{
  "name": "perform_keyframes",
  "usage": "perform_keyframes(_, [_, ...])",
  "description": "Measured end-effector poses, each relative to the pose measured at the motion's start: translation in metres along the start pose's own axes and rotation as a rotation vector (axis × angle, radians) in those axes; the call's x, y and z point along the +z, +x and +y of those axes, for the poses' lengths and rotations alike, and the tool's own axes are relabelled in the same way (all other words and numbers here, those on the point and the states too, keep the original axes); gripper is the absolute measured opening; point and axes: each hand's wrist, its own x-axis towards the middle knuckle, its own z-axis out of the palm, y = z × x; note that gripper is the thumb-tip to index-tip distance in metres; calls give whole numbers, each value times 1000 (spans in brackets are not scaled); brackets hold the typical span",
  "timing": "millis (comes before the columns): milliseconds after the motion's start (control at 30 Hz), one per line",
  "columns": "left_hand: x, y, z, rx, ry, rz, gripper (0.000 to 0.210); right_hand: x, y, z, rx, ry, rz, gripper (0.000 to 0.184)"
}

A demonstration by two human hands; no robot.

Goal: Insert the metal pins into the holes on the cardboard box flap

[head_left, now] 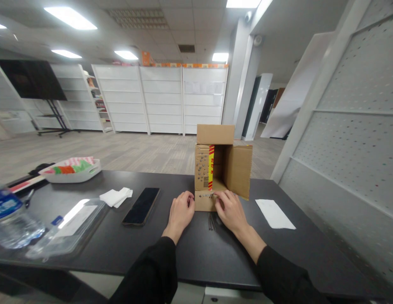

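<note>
A cardboard box (229, 164) stands with its open side facing me and its flaps spread. Its lower flap (204, 206) carries a row of small metal heads (206, 195). More round metal heads (201, 169) dot the panel left of the opening. My right hand (229, 209) is closed at the lower flap's right part, fingertips by the row; anything small between them is hidden. Beside the flap's left edge, my left hand (182, 209) rests with curled fingers, their grip hidden. Several long thin metal pieces, like nails or screws (210, 221), lie on the table between my hands.
On the black table (196, 257), a phone (141, 206), crumpled tissue (116, 196), clear plastic case (72, 228), water bottle (12, 221) and white basket (72, 174) sit leftward. A white paper (275, 214) lies right. A perforated panel (351, 139) borders the right side.
</note>
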Motion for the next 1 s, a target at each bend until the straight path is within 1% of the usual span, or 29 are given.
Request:
perform_keyframes(333, [0,0,-1,2,-10,7,14,1,1,1,-4,-10,-15,27])
perform_keyframes(633, [-1,-1,1,-1,-7,-2,14,1,0,0,-2,-57,-70,31])
perform_keyframes(833, [-1,-1,1,-5,-9,3,14,3,-1,1,-17,-92,-64,24])
perform_keyframes(1000, [0,0,1,-4,-4,3,14,4,-1,2,-2,-96,-84,25])
